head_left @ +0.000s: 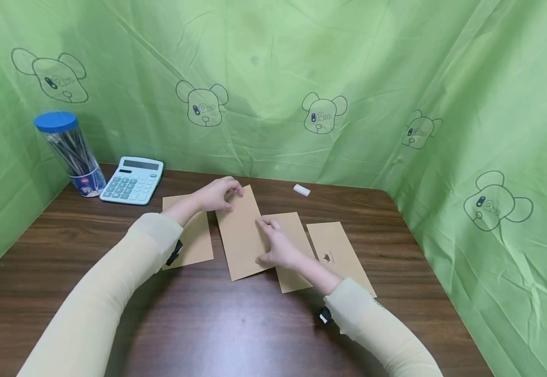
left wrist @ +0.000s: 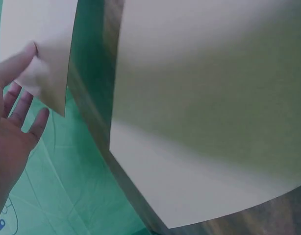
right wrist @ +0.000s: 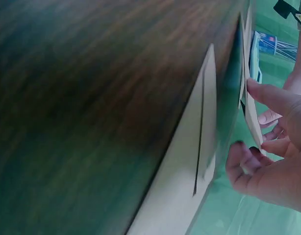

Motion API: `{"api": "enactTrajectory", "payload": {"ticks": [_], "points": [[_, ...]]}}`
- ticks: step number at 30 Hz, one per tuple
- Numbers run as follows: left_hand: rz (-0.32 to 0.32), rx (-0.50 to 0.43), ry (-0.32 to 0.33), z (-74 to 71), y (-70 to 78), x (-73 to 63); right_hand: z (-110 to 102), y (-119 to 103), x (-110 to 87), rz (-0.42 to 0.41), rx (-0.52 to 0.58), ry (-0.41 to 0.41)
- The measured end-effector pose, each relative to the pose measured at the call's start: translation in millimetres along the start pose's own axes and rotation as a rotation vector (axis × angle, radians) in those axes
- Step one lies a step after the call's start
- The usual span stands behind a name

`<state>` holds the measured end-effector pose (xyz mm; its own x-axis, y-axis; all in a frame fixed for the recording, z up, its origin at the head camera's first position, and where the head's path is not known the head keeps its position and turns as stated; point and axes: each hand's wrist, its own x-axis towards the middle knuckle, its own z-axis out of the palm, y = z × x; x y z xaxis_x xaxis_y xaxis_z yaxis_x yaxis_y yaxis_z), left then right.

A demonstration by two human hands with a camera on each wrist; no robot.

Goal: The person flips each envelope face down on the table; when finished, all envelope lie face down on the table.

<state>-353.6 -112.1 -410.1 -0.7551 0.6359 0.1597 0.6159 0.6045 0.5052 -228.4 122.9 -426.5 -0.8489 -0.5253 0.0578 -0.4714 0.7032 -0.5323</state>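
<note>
A brown paper envelope (head_left: 240,241) is raised and tilted between my two hands, in the middle of the head view. My left hand (head_left: 219,194) pinches its far end; in the left wrist view the thumb (left wrist: 19,61) lies on one face with fingers behind. At the envelope's right edge, my right hand (head_left: 279,247) holds on with thumb and fingers spread along it. Under that hand lies a second envelope (head_left: 294,280). A third envelope (head_left: 193,243) sits beneath my left wrist. To the right is another envelope (head_left: 344,251) with a small printed crown.
A light blue calculator (head_left: 134,180) and a blue-lidded clear tub (head_left: 73,154) of thin sticks stand at the back left. A small white block (head_left: 302,189) lies near the back edge of the brown wooden table (head_left: 198,324). Green printed cloth (head_left: 264,78) hangs behind.
</note>
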Motion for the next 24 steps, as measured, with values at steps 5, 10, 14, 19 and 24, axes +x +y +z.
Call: {"api": "enactTrajectory", "payload": {"ticks": [5,10,14,19,24], "points": [[0.018,0.045,-0.015,12.1,-4.4,-2.8,5,-3,0.4,0.083,-0.111,-0.069],[-0.019,0.084,-0.023,21.0,-9.3,-4.6,7,-4,4.9,0.103,-0.174,-0.118],[-0.034,0.083,-0.025,25.1,-12.2,-7.0,7,-4,7.8,0.098,-0.178,-0.133],[0.007,0.060,-0.047,28.1,-14.3,-6.8,6,1,8.7,0.093,-0.207,-0.170],[0.022,0.065,-0.080,28.7,-16.3,-7.4,5,4,8.7,0.083,-0.218,-0.176]]}}
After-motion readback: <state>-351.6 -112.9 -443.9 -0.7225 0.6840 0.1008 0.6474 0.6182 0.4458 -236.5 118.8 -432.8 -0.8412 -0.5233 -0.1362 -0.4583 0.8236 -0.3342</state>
